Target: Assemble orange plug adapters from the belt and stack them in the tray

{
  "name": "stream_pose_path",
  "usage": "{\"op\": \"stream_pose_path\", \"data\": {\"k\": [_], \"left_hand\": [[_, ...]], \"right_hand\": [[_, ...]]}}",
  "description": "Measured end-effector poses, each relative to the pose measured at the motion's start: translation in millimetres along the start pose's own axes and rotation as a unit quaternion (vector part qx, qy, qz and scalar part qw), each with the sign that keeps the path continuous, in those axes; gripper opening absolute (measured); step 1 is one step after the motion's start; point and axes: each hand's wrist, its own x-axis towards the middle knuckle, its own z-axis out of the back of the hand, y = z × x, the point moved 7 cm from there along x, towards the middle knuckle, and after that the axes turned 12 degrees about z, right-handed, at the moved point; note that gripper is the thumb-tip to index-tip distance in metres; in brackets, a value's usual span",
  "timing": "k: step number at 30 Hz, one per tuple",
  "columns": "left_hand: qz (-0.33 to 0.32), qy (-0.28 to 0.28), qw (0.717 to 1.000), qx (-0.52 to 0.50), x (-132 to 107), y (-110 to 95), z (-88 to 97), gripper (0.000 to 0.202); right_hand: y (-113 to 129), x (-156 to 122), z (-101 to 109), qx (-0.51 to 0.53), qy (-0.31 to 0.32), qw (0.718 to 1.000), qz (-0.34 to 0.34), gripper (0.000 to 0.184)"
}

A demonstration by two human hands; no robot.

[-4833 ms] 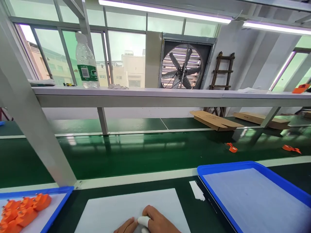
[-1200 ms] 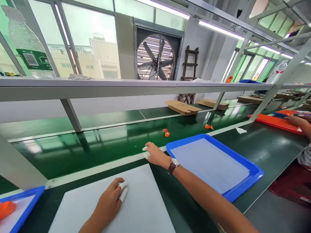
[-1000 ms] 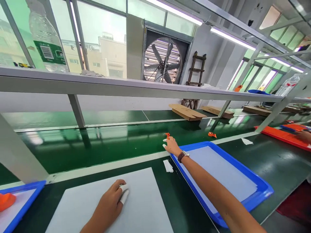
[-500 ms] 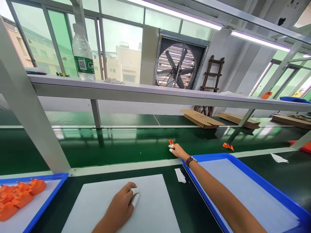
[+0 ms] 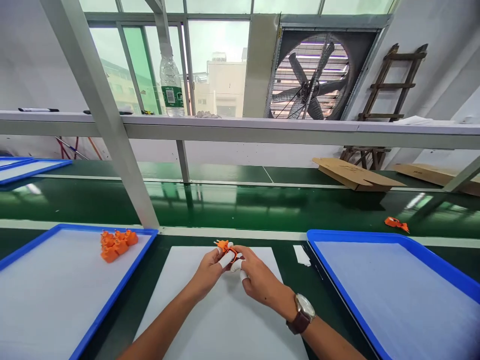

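Between both hands, above the white sheet [image 5: 240, 320], is a small orange plastic part [image 5: 224, 245] with thin prongs at its upper end. My left hand [image 5: 210, 270] pinches it from the left, and my right hand [image 5: 258, 277] grips its right side. White covers wrap some fingertips on both hands, and fingers hide much of the part. To the left, a blue-rimmed tray [image 5: 22, 250] holds a cluster of several orange parts [image 5: 116, 243]. Another orange part [image 5: 396, 224] lies alone on the green surface at the right.
A second blue-rimmed tray [image 5: 375, 237] stands at my right, beside a white paper scrap [image 5: 301, 255]. A slanted metal post [image 5: 127, 160] rises behind the left tray. Across the back runs a shelf [image 5: 262, 131] bearing a plastic bottle [image 5: 171, 90]. Flat cardboard [image 5: 352, 174] lies farther back.
My right hand has come back from the green surface with an orange part, and my left hand has risen from the white sheet to hold it too. The view has turned left.
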Motion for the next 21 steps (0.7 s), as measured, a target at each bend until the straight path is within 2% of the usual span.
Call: {"op": "stream_pose_path", "data": {"k": [2, 4, 7, 10, 12, 15, 19, 21], "left_hand": [[-0.033, -0.055, 0.993, 0.097, -11, 1, 9.6, 0.033], [-0.088, -0.112, 0.963, 0.228, -22, 2, 17.3, 0.033], [-0.165, -0.162, 0.905, 0.356, -36, 4, 17.7, 0.050], [-0.204, -0.186, 0.879, 0.390, -42, 8, 12.1, 0.052], [-0.207, -0.190, 0.880, 0.382, -43, 10, 8.6, 0.045], [-0.174, -0.176, 0.906, 0.344, -40, 15, 6.6, 0.038], [-0.059, -0.137, 0.958, 0.246, -33, 30, 11.2, 0.037], [-0.009, -0.109, 0.975, 0.194, -30, 38, 12.0, 0.040]], "right_hand": [[-5, -5, 0, 0.025, -0.065, 0.997, -0.031, 0.041], [-10, -11, -1, 0.048, -0.117, 0.989, -0.078, 0.039], [-7, -14, -10, 0.061, -0.110, 0.985, -0.115, 0.052], [-4, -15, -19, 0.083, -0.110, 0.984, -0.111, 0.038], [-7, -17, -21, 0.104, -0.133, 0.980, -0.108, 0.030], [-15, -25, -26, 0.134, -0.153, 0.972, -0.121, 0.026], [-25, -34, -28, 0.142, -0.176, 0.960, -0.164, 0.026], [-27, -37, -25, 0.125, -0.194, 0.958, -0.169, 0.025]]}}
